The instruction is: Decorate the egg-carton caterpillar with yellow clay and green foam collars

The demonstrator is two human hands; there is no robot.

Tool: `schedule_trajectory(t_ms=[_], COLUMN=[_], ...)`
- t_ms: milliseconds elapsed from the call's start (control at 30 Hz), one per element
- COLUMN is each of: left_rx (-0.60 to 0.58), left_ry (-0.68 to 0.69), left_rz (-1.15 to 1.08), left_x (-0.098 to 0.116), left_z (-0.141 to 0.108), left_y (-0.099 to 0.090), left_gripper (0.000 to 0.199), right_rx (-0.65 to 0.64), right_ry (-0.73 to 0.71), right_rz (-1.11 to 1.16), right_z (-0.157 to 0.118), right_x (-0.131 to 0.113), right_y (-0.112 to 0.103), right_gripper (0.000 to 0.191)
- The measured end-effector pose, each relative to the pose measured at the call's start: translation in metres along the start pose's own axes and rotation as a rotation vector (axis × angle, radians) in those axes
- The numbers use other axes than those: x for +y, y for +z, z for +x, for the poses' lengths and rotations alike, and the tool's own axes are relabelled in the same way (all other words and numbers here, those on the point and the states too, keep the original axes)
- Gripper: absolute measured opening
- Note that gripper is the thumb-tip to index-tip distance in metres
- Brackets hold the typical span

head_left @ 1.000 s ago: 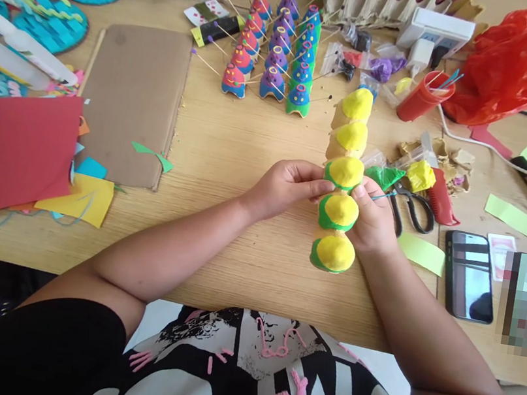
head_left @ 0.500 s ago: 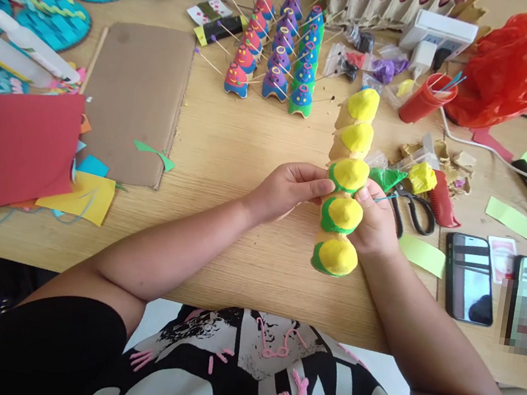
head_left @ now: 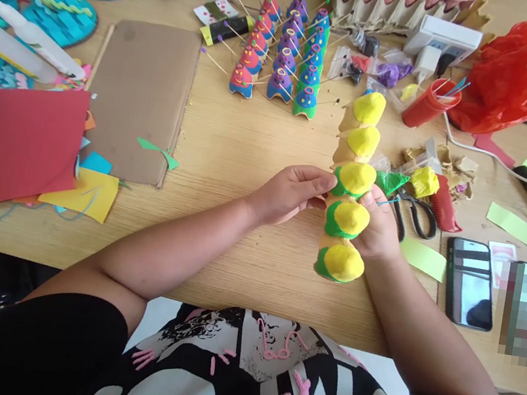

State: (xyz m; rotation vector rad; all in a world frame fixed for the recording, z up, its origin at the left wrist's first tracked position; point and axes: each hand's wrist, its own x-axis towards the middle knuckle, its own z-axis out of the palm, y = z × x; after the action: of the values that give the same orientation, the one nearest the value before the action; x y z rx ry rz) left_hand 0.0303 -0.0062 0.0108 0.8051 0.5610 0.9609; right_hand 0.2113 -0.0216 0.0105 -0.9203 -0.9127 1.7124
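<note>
Between my two hands is an egg-carton strip (head_left: 354, 178), a row of several bumps covered in yellow clay, held above the table. Green clay lies along the lower edges of the three bumps nearest me; the two far ones show bare brown carton there. My left hand (head_left: 294, 192) pinches the strip's left edge near the middle bump. On the opposite edge my right hand (head_left: 378, 224) grips it with the thumb up, its other fingers partly behind the strip. A thin blue stick (head_left: 388, 202) shows at my right hand. Finished caterpillar figures in red (head_left: 242, 80), purple (head_left: 280, 83) and blue-green (head_left: 306, 100) stand beyond.
Black scissors (head_left: 414, 217), yellow clay (head_left: 424, 181) and green clay (head_left: 391, 180) lie right of the strip. Farther right are a phone (head_left: 469, 284), a red cup (head_left: 425, 106) and a red plastic bag (head_left: 519, 77). Cardboard (head_left: 137, 99) and red paper (head_left: 23, 148) lie left.
The strip has turned slightly in my hands, so more green shows on the left sides of its near bumps. The whole view has shifted slightly; both hands keep their hold.
</note>
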Motion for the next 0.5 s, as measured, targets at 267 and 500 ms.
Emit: schedule_trajectory(t_ms=[267, 500], left_rx=[0.013, 0.027], left_ry=[0.02, -0.022], left_rz=[0.0, -0.035], left_x=[-0.0022, -0.0021], left_z=[-0.0013, -0.0002], left_y=[0.0004, -0.0006], left_gripper=[0.05, 0.048], right_rx=[-0.017, 0.017], right_ry=[-0.048, -0.04], right_rz=[0.127, 0.116], right_z=[0.0002, 0.0005], right_x=[-0.001, -0.0009], right_y=[0.001, -0.0024], right_gripper=[0.036, 0.039])
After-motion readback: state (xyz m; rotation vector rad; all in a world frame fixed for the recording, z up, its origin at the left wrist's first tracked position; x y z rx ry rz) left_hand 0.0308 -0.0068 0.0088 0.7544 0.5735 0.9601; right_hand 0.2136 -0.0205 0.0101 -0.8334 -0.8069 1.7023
